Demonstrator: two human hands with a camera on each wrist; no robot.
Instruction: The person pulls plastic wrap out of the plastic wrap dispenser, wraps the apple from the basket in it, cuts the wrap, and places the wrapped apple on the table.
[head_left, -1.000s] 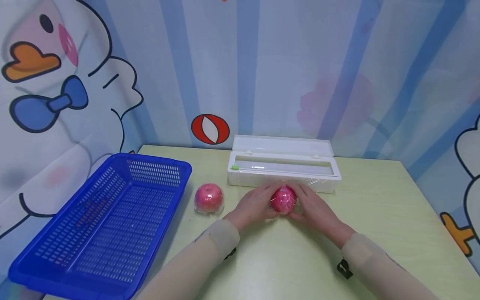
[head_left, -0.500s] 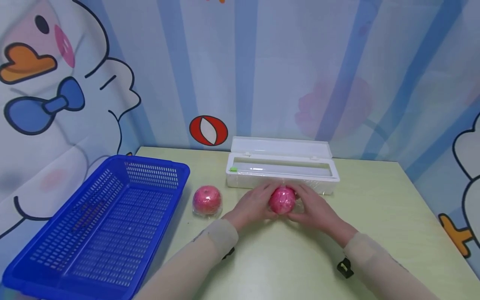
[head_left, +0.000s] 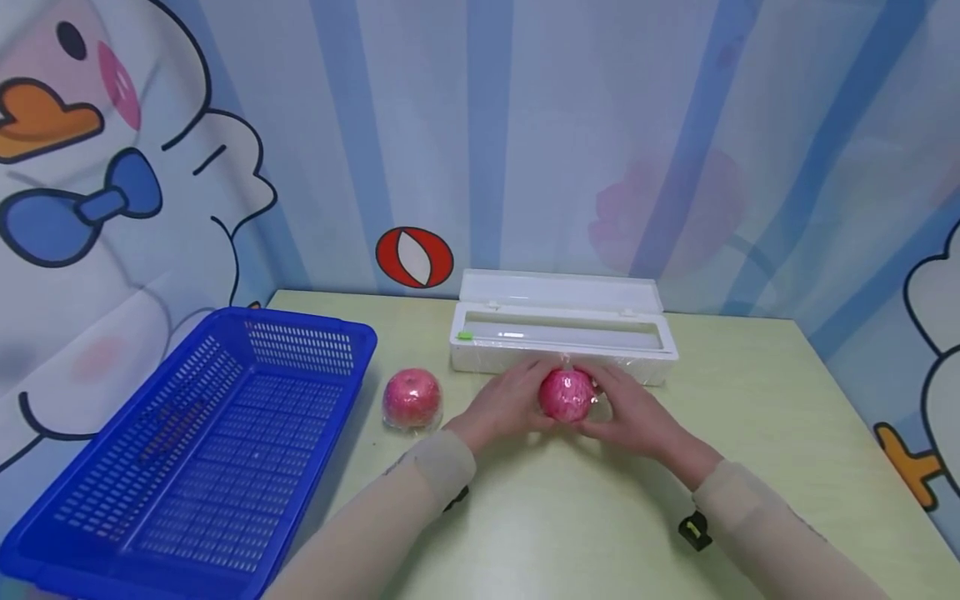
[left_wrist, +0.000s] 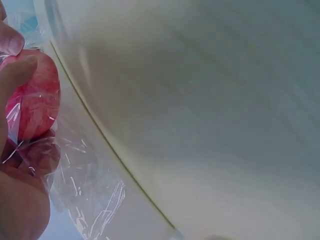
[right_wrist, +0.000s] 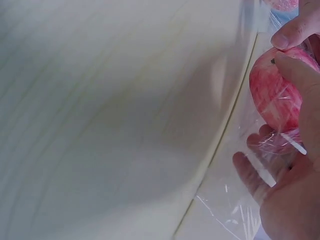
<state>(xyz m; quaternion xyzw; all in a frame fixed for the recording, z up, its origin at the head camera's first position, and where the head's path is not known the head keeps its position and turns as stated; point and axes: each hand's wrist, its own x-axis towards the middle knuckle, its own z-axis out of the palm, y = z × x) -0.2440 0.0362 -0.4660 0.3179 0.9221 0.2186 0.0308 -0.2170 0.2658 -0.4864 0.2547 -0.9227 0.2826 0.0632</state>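
Both hands hold a red-pink apple [head_left: 567, 396] in front of the white box, in the middle of the head view. My left hand [head_left: 513, 400] curls round its left side, and my right hand [head_left: 630, 408] round its right. In the left wrist view a thumb presses the apple [left_wrist: 37, 100], fingers lie beneath it, and loose clear cling film [left_wrist: 87, 185] trails below. Thumb tips meet near the stem hollow of the apple [right_wrist: 272, 90] in the right wrist view, with film over the fingers. Left of the hands sits another apple [head_left: 412, 399], wrapped in film.
Behind the hands stands a white cling film dispenser [head_left: 480, 358], its lid raised and a green slider at its left end. A blue perforated plastic basket [head_left: 311, 318] occupies the left of the pale table [head_left: 555, 533]. A printed cloth backdrop [head_left: 555, 142] rises at the back.
Both hands keep hold of the apple, which has shifted only slightly against the dispenser. The head view has moved a little; the other apple, basket and dispenser stay in place.
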